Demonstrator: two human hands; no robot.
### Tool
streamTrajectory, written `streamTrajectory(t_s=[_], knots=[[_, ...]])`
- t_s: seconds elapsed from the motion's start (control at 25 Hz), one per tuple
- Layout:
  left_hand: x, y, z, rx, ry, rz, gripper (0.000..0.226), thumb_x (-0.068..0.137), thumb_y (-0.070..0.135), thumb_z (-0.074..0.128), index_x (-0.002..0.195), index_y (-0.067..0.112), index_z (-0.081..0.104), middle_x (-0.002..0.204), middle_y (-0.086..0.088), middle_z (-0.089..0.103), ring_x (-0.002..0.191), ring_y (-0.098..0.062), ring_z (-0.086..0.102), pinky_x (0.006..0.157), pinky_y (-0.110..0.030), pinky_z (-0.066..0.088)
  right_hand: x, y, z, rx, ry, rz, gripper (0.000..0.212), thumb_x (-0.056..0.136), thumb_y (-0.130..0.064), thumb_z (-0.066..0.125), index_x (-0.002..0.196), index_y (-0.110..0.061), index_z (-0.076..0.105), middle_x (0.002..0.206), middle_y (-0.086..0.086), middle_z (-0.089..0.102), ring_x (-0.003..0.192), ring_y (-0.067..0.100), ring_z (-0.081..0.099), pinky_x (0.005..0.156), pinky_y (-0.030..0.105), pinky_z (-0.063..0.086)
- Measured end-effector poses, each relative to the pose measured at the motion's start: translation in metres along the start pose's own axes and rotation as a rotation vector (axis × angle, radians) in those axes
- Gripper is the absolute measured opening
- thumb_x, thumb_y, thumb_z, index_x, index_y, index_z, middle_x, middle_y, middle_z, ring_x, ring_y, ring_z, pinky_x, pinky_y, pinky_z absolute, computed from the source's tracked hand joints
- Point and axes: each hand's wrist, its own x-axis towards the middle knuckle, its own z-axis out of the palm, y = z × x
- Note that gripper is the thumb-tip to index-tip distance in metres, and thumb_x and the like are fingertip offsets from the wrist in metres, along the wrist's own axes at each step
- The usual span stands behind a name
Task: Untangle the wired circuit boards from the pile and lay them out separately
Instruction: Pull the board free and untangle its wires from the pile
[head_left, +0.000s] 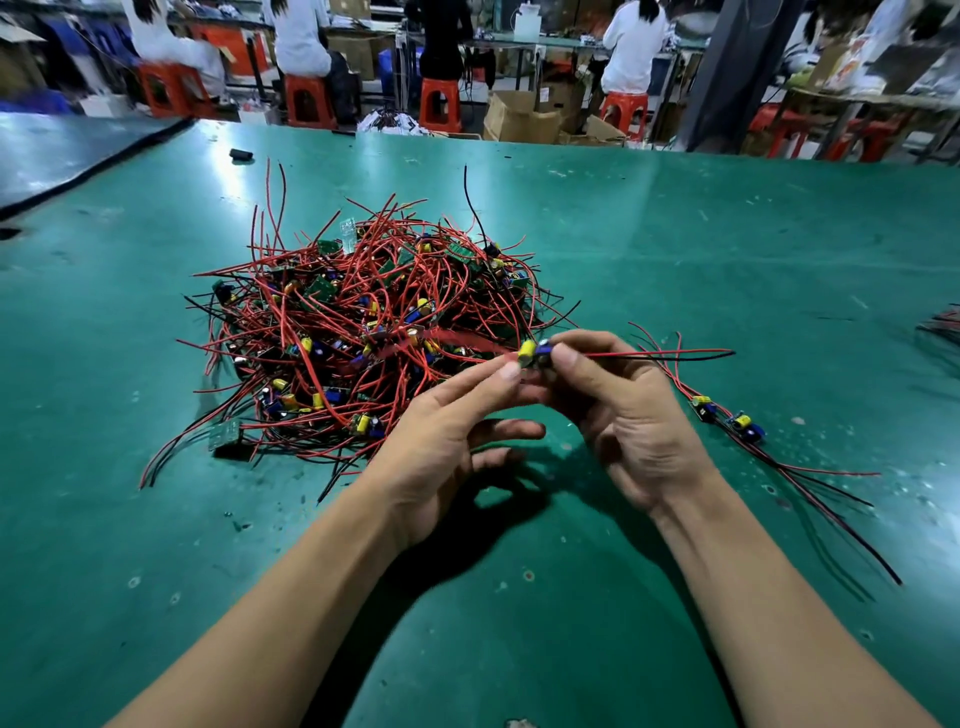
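Over the green matted table (519, 613), the left hand (457, 415) and right hand (618, 410) both pinch one small circuit board with yellow and blue capacitors (535, 355); its red-black leads (675, 355) run right. Two separated wired boards (727, 415) lie at right. The tangled red-wire pile (363, 322) sits just behind; a blurred red wire possibly joins it to the held board. Beyond: orange plastic stools (440, 104).

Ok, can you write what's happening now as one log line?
left hand: pinches board | right hand: pinches same board | pile: tangled | laid-out boards: right of hands
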Motion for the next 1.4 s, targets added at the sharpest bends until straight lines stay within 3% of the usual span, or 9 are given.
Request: streamTrajectory(t_s=[0.12,0.2,0.36,0.52,0.72,0.88,1.04,1.24,1.4], knots=[[0.000,-0.001,0.002,0.049,0.060,0.062,0.036,0.082,0.040,0.066,0.106,0.013,0.073,0.086,-0.001,0.072,0.067,-0.010,0.062,0.060,-0.022,0.047,-0.001,0.003,-0.002,-0.313,-0.091,-0.026,0.016,0.072,-0.016,0.084,0.085,-0.024,0.079,0.089,0.000,0.077,0.069,0.011,0.066,0.064,0.019,0.049],[0.002,0.000,0.001,-0.011,0.076,0.068,0.028,0.088,0.033,0.063,0.097,0.009,0.074,0.076,-0.006,0.069,0.058,-0.011,0.059,0.054,-0.020,0.049,-0.002,0.000,-0.005,-0.296,-0.151,0.027,0.020,0.074,-0.015,0.082,0.092,-0.023,0.079,0.096,0.001,0.077,0.074,0.012,0.068,0.066,0.019,0.050],[0.004,0.003,0.000,-0.094,0.110,0.074,0.024,0.075,0.032,0.071,0.081,0.009,0.066,0.064,-0.001,0.062,0.049,-0.011,0.053,0.046,-0.018,0.047,-0.003,-0.005,-0.013,-0.276,-0.188,0.122,0.026,0.080,-0.012,0.077,0.103,-0.023,0.078,0.109,0.001,0.076,0.087,0.013,0.072,0.074,0.020,0.053],[0.001,0.001,-0.001,-0.009,0.020,0.062,0.016,0.068,0.030,0.078,0.071,0.016,0.069,0.061,0.000,0.060,0.044,-0.009,0.047,0.041,-0.017,0.039,-0.001,-0.003,-0.013,-0.205,-0.151,0.235,0.022,0.077,-0.025,0.075,0.098,-0.023,0.080,0.098,-0.001,0.076,0.073,0.009,0.068,0.067,0.018,0.050],[0.002,-0.001,-0.003,0.009,-0.080,0.010,0.030,0.067,0.047,0.076,0.080,0.021,0.074,0.079,-0.006,0.068,0.068,-0.018,0.062,0.067,-0.029,0.045,-0.003,-0.003,-0.015,-0.154,-0.204,0.309,0.027,0.072,-0.021,0.079,0.097,-0.015,0.079,0.090,0.006,0.073,0.071,0.014,0.063,0.076,0.028,0.048],[-0.001,-0.002,-0.001,0.034,-0.076,0.017,0.047,0.071,0.038,0.077,0.100,0.002,0.066,0.082,-0.011,0.071,0.059,-0.017,0.061,0.058,-0.025,0.045,-0.002,-0.001,-0.013,-0.127,-0.197,0.306,0.025,0.071,-0.023,0.082,0.096,-0.017,0.079,0.085,0.004,0.070,0.071,0.012,0.059,0.067,0.025,0.042],[-0.003,0.000,-0.001,0.122,0.015,0.037,0.025,0.072,0.037,0.076,0.073,0.015,0.064,0.070,-0.007,0.068,0.056,-0.015,0.054,0.050,-0.020,0.045,-0.002,0.004,-0.010,-0.202,-0.234,0.270,0.038,0.066,-0.037,0.091,0.099,-0.024,0.077,0.090,0.000,0.069,0.075,0.012,0.059,0.063,0.022,0.042],[-0.001,-0.004,0.000,0.228,0.102,0.104,0.030,0.087,0.029,0.069,0.088,-0.001,0.069,0.067,-0.007,0.069,0.055,-0.015,0.057,0.051,-0.021,0.045,-0.002,0.005,-0.012,-0.292,-0.196,0.285,0.032,0.071,-0.041,0.084,0.101,-0.031,0.077,0.090,-0.007,0.072,0.072,0.007,0.063,0.057,0.015,0.043],[0.002,-0.009,-0.004,0.396,0.132,0.133,0.022,0.089,0.024,0.069,0.082,0.004,0.074,0.059,-0.002,0.064,0.048,-0.009,0.058,0.049,-0.019,0.044,-0.002,0.008,-0.010,-0.379,-0.122,0.286,0.036,0.079,-0.044,0.080,0.105,-0.020,0.077,0.086,-0.005,0.068,0.065,0.005,0.051,0.059,0.017,0.040]])
